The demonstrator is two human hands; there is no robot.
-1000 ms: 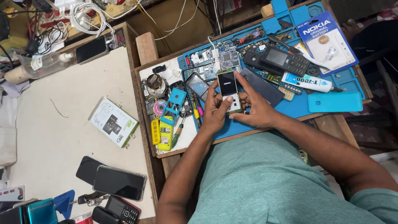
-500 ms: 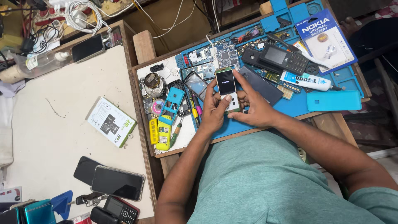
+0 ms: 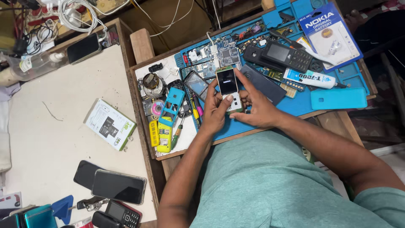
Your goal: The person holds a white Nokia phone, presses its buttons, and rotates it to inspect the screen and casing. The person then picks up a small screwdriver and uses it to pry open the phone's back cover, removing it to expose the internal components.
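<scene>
While both my hands, left hand (image 3: 215, 114) and right hand (image 3: 255, 110), grip the small phone (image 3: 229, 89) over the blue mat (image 3: 295, 105), steady thumbs and light presses seem best.

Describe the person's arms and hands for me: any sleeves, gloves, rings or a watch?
Both hands are bare: the left hand and right hand show no gloves, and no rings or watch are visible. The forearms are uncovered. A short sleeve of the teal-green T-shirt shows at the right upper arm only.
</scene>
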